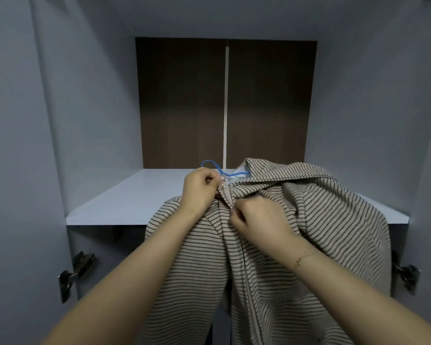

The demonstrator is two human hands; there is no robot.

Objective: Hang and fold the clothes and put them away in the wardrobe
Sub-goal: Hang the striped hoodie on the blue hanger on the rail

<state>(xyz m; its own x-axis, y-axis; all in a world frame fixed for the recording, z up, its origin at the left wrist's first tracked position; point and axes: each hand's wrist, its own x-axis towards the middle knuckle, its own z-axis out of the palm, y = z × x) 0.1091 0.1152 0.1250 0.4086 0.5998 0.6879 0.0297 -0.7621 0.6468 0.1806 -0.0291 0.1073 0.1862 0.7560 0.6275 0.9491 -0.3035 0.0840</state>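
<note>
A beige hoodie with thin dark stripes is draped over the front edge of the wardrobe shelf, its hood lying on the shelf and its body hanging below. A blue wire hanger sticks out of the neck, hook pointing left. My left hand grips the collar at the top of the zip, next to the hanger's neck. Just below it, my right hand pinches the zip line of the hoodie. Whether the fingers hold the zip pull is hidden.
The wardrobe compartment has pale side walls and a dark brown back panel with a light centre strip. Metal door hinges sit low at the left and right. A darker compartment lies under the shelf.
</note>
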